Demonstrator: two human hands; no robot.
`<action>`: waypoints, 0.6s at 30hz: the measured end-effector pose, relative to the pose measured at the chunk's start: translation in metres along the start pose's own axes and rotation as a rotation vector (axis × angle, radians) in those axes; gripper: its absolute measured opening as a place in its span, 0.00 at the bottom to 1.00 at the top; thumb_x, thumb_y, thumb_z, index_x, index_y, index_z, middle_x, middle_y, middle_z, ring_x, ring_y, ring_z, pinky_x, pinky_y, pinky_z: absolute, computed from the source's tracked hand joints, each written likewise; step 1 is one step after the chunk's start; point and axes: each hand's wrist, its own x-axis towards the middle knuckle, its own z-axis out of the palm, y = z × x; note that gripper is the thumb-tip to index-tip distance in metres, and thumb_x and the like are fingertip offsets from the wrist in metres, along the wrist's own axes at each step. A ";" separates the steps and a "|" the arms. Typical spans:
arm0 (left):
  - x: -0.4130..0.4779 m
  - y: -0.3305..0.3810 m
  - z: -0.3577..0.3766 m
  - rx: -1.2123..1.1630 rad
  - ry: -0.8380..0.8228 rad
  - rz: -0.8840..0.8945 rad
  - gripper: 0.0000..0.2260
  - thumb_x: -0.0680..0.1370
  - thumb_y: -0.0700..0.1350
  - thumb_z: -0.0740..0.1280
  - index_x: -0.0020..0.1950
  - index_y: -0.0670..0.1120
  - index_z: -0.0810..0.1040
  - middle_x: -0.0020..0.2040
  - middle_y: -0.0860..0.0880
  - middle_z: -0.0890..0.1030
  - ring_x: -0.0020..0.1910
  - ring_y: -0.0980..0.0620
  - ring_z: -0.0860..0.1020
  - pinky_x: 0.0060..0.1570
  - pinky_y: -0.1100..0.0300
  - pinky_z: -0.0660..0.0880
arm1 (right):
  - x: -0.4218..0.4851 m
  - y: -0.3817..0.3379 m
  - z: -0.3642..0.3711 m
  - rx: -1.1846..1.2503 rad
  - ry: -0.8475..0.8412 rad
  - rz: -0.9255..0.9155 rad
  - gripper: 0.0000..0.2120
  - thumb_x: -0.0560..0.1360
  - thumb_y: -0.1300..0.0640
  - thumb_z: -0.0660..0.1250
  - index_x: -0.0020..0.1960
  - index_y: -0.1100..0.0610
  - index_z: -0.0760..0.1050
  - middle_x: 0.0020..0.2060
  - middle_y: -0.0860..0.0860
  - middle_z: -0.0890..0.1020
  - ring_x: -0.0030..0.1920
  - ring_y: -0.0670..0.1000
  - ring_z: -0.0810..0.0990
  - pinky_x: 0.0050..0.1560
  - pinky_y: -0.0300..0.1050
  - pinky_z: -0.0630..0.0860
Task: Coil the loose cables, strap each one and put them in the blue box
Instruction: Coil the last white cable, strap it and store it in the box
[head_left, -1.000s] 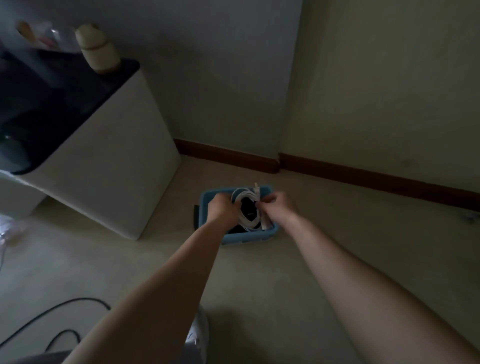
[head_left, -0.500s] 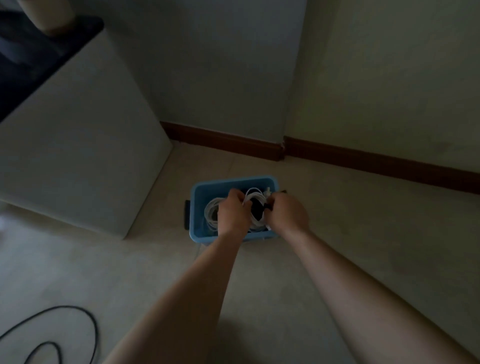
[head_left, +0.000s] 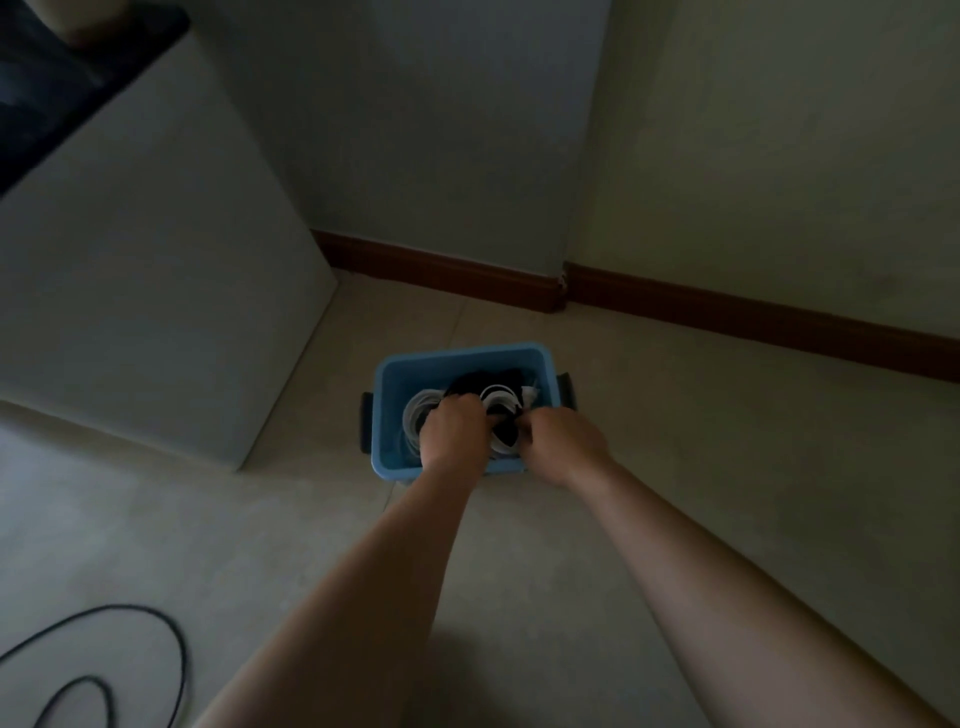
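Left hand (head_left: 454, 431) and right hand (head_left: 561, 441) both grip a white coil (head_left: 500, 397) inside the blue box (head_left: 457, 354) (any strap is too dim to see). A loose black cable (head_left: 120, 606) at 7 o'clock on the floor (head_left: 675, 467) awaits coiling.

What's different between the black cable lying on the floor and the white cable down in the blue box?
The black cable sprawls in wide loose loops; the white cable is wound into a small tight coil. The black cable lies outside the blue box, the white cable inside it. Nobody touches the black cable; the left hand and right hand are both at the white cable. Both are thin, flexible cords.
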 end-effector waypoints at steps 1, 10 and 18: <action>-0.001 -0.002 -0.002 -0.057 0.010 -0.005 0.12 0.81 0.52 0.65 0.58 0.45 0.78 0.52 0.43 0.83 0.50 0.44 0.82 0.46 0.50 0.80 | -0.002 0.001 -0.003 0.032 0.020 0.007 0.11 0.79 0.54 0.59 0.53 0.52 0.80 0.48 0.53 0.83 0.39 0.53 0.77 0.34 0.44 0.70; -0.011 -0.058 -0.033 -0.081 0.237 -0.437 0.23 0.77 0.44 0.65 0.71 0.44 0.64 0.68 0.41 0.68 0.64 0.39 0.68 0.60 0.46 0.71 | -0.016 0.016 -0.008 0.341 0.247 0.268 0.17 0.78 0.57 0.65 0.67 0.58 0.73 0.61 0.55 0.75 0.54 0.57 0.79 0.49 0.48 0.76; -0.007 -0.071 -0.035 -0.299 0.088 -0.483 0.13 0.78 0.45 0.66 0.60 0.40 0.77 0.57 0.41 0.78 0.53 0.42 0.78 0.52 0.49 0.78 | -0.011 0.010 -0.007 0.510 0.089 0.336 0.12 0.77 0.64 0.63 0.59 0.62 0.77 0.53 0.58 0.82 0.48 0.56 0.81 0.41 0.44 0.75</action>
